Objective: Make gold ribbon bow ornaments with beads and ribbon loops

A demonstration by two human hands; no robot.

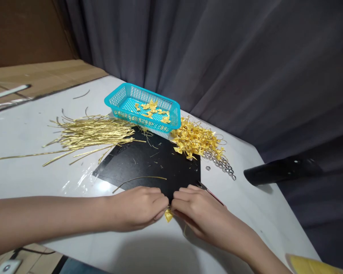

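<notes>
My left hand (148, 207) and my right hand (194, 209) meet at the front edge of a black mat (148, 163), both with closed fingers. Between their fingertips is a small yellow ribbon bow (168, 216), with a tiny shiny bit at its top. The fingers hide most of how it is gripped. A thin strand hangs below my right hand. Close beyond that hand lies a slim pointed tool with a pink handle (214, 196), partly covered. One loose gold cord (140, 178) rests on the mat beyond my left hand.
A turquoise basket (110, 99) with several yellow bows stands at the back. Left of it lies a bundle of gold cords (94, 133); to its right, a heap of corded bows (197, 137) and silver beads (224, 165). A black cylinder (274, 171) lies at the right edge.
</notes>
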